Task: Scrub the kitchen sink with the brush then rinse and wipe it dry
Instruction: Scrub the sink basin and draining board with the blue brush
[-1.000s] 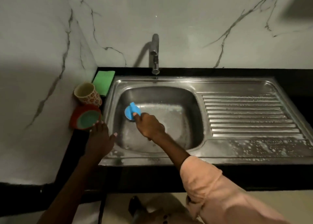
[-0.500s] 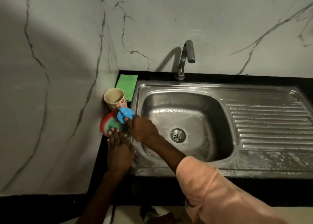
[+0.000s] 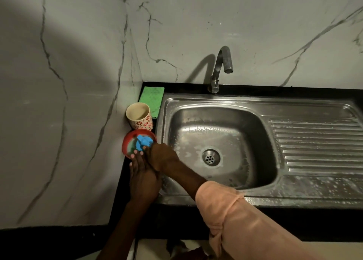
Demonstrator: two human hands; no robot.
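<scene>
Your right hand [image 3: 161,157] reaches across the sink's [image 3: 196,199] left rim, fingers pinched on the blue brush [image 3: 144,142], now down in the red dish [image 3: 127,142] on the counter's left edge. Your left hand [image 3: 142,178] steadies the dish, fingers on its near rim. Half a second ago the brush hovered above it.

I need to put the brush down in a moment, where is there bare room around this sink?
Free: the ribbed drainboard right of the basin, soapy but bare, and the front rim strip. The basin floor around the drain is also open. Crowded: the left counter strip, where the green cloth, patterned cup, red dish and both hands sit.
</scene>
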